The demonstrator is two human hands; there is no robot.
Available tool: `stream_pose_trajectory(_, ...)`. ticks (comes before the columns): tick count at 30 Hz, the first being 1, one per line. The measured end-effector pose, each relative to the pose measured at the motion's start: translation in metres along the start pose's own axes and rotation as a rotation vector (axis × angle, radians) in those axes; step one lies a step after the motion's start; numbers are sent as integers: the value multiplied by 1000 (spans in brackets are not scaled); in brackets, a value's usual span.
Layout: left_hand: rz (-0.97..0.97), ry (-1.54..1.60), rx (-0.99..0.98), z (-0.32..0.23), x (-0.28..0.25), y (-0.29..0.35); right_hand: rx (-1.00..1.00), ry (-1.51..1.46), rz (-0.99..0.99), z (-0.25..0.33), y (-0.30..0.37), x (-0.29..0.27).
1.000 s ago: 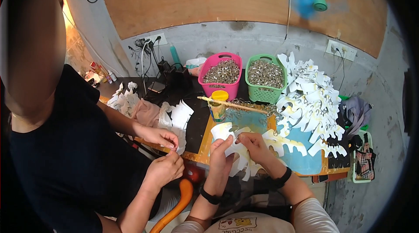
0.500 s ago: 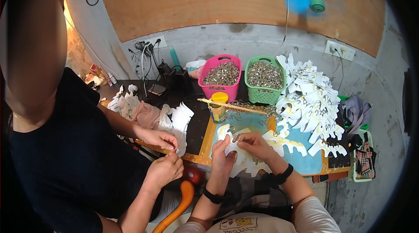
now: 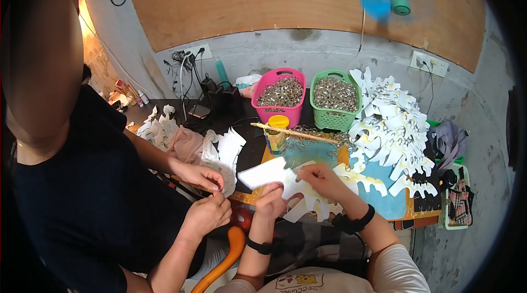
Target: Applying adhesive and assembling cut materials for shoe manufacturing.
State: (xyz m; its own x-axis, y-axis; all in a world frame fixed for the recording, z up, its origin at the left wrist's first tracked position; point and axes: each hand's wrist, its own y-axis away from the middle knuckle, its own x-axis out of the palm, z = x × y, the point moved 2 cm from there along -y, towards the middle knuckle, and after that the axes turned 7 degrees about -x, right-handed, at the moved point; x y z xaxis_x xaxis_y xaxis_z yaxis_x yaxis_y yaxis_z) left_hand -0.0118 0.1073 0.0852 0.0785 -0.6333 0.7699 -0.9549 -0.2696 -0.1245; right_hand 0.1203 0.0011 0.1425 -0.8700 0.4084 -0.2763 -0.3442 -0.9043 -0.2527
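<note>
My left hand (image 3: 270,201) grips a white cut-out piece (image 3: 262,174), blurred by motion, between thumb and fingers above the near table edge. Beside it, my right hand (image 3: 323,181) is closed in a pinch at the right end of the white material; whatever sits between its fingertips is too small to make out. Under my hands lie more white notched pieces (image 3: 315,205) with yellowish smears, on a blue sheet (image 3: 387,205). A brush or stick (image 3: 296,133) rests across a yellow-lidded jar (image 3: 276,142), close to a pile of metal rings (image 3: 313,139).
Behind stand a pink basket (image 3: 256,107) and a green basket (image 3: 336,122), both full of small metal pieces. A large heap of white pieces (image 3: 390,123) rises at the right. A co-worker's hands (image 3: 211,197) work at my left, by crumpled white scraps (image 3: 159,125).
My left hand has moved slightly down and left, and the white piece it holds has swung out to the left. My right hand stays pinched in nearly the same place.
</note>
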Motion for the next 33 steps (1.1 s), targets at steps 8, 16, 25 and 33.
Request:
stream_pose_trajectory(8,-143,-312,63,9,-6,-1,101,-385,94,-10,1,6)
stream_pose_trajectory(16,-334,-345,127,10,-26,-9,130,-393,40,-28,-19,22)
stream_pose_trajectory(25,-388,-157,122,-8,-43,0,61,-18,64,-38,-29,41)
stream_pose_trajectory(33,-616,15,28,0,-45,-13,220,-366,19,-70,-39,45)
